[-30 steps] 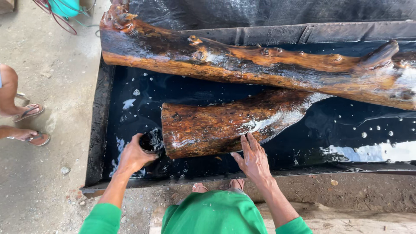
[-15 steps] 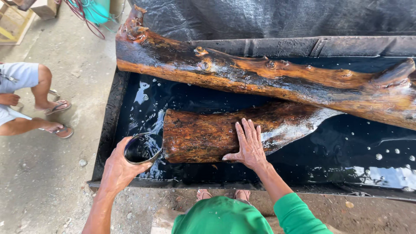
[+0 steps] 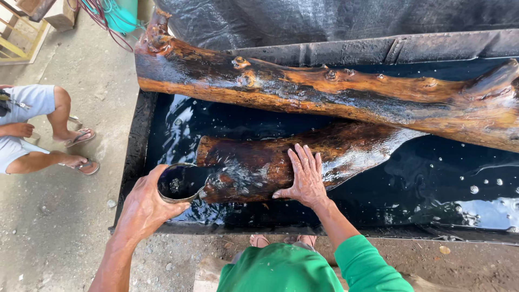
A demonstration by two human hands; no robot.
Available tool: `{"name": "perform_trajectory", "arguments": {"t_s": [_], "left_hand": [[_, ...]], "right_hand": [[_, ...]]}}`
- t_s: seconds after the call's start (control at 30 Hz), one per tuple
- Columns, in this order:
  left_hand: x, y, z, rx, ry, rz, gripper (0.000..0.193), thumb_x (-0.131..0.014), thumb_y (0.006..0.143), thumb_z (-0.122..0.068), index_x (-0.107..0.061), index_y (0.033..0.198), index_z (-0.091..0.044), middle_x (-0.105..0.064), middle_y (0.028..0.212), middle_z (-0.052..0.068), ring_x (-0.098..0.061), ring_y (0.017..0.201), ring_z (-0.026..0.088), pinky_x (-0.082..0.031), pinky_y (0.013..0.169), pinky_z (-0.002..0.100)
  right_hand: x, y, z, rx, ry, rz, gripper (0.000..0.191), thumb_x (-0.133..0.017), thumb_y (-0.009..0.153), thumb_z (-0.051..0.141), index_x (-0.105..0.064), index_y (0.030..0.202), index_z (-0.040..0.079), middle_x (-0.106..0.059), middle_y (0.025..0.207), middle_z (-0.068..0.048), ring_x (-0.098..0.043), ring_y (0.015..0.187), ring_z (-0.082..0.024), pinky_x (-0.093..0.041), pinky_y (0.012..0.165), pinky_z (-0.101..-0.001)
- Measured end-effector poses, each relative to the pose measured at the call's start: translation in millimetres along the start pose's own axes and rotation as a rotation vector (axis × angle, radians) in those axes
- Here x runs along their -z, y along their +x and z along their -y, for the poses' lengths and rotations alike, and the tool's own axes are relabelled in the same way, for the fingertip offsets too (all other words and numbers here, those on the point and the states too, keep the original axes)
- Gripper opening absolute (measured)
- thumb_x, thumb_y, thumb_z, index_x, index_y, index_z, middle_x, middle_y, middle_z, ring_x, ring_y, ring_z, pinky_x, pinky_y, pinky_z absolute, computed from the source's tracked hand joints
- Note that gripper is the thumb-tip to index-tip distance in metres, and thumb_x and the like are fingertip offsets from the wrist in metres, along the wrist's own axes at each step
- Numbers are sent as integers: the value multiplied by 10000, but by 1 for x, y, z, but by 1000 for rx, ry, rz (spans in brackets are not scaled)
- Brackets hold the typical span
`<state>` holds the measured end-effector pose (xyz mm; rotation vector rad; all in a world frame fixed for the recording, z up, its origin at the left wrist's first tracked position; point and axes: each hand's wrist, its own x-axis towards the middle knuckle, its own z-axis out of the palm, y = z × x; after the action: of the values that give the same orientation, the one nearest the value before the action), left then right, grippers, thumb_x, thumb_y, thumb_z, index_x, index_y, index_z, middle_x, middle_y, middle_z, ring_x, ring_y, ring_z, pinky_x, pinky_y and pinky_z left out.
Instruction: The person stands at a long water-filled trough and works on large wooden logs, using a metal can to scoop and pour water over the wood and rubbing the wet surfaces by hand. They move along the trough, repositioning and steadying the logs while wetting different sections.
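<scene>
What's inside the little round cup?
Dark liquid fills the cup, pouring onto the short log. The left hand holds it; the liquid hides the cup's bottom.

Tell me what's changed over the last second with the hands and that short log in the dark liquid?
The left hand has lifted the small round cup out of the liquid and tipped it, pouring onto the end of the short log. The right hand has moved from the log's near edge up onto its top, palm flat. The short log, the long log and the black-lined trough stayed put.
</scene>
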<state>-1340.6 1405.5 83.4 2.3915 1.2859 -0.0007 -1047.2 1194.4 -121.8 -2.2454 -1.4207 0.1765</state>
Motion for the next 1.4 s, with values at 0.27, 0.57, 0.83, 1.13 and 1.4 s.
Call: {"name": "perform_trajectory", "arguments": {"t_s": [0.27, 0.57, 0.83, 1.13, 1.4], "left_hand": [[0, 7, -10, -19, 128, 49, 1084, -947, 549, -383, -449, 1484, -156, -638, 1315, 148, -563, 1268, 342, -502, 1009, 458], [5, 12, -32, 0, 249, 76, 1008, -940, 578, -398, -473, 1437, -151, -641, 1343, 137, -562, 1292, 342, -519, 1002, 468], [-5, 21, -37, -54, 302, 51, 1132, -962, 533, -422, -447, 1486, -95, -630, 1326, 189, -567, 1255, 394, -527, 969, 469], [-7, 28, -56, -38, 375, 63, 974, -928, 574, -354, -480, 1381, -43, -657, 1288, 164, -562, 1257, 390, -505, 1016, 459], [-20, 28, -78, 6, 497, 95, 774, -932, 583, -314, -532, 1203, -82, -663, 1275, 120, -569, 1252, 374, -511, 946, 591]], "right_hand": [[-1, -1, 0, -8, 16, 1, 1405, -889, 468, 714, -272, 1559, 81, -199, 1644, -153, -114, 1534, -395, -61, 1226, -622], [4, -1, 4, -10, 12, -1, 1393, -913, 460, 676, -276, 1552, 90, -213, 1637, -149, -134, 1528, -393, -73, 1226, -628], [5, -1, 3, 3, -21, -23, 1352, -881, 498, 694, -307, 1549, 66, -231, 1642, -177, -157, 1529, -404, -91, 1226, -616], [9, 1, 1, 14, 23, 9, 1358, -856, 502, 760, -322, 1517, 32, -242, 1621, -183, -157, 1524, -393, -60, 1214, -618], [4, -3, -10, 59, 43, -2, 1379, -883, 515, 702, -279, 1560, 34, -188, 1649, -196, -109, 1537, -401, -42, 1218, -626]]}}
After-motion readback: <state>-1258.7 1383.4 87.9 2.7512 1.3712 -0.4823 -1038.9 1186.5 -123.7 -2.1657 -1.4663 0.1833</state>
